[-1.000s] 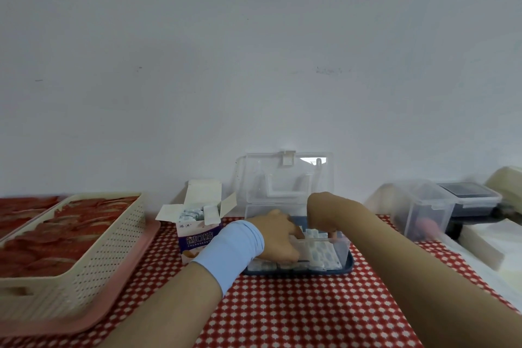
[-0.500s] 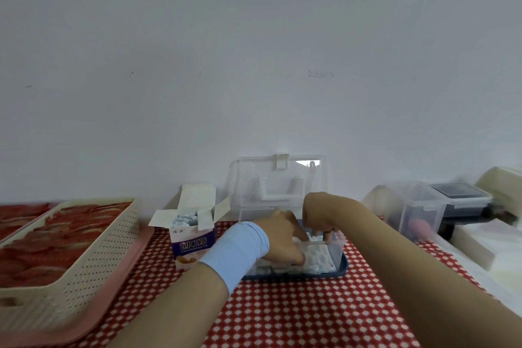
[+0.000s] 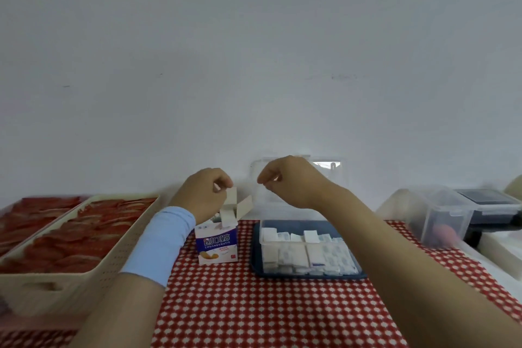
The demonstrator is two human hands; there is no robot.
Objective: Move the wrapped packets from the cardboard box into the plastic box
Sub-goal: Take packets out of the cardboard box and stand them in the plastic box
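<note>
Along the left edge of the tabletop sits a cream perforated basket [image 3: 84, 271] filled with flat red packets [image 3: 70, 234], and more of the same red show behind it. A red-and-white checked cloth [image 3: 254, 305] covers the tabletop. The left hands' forearm wears a light blue wristband [image 3: 163, 243] and reaches up to the cardboard box. The left hand [image 3: 203, 195] has its fingers curled and pinches the top of an upright flap [image 3: 232, 196] of that box. The cardboard box [image 3: 217, 243], white with a blue band and printed lettering, stands upright toward the far edge near the middle. Its flaps are open, and the hand and flaps mostly hide what is inside. Just right of it, apart from it, is the clear plastic box [image 3: 260, 246] on a dark blue base. It holds rows of white wrapped packets [image 3: 319, 254], some upright along the back and more stacked toward the front. Its clear lid [image 3: 339, 178] stands open against the wall behind. The right hand [image 3: 291, 181] is raised above the gap between the two boxes, in front of the lid. Its fingers are curled in with the thumb close to the fingertips, and whether anything is pinched there cannot be told. Toward the far right corner stand a clear lidded tub [image 3: 440, 217] and, beside it, a container with a dark lid [image 3: 488, 198], both blurred.
</note>
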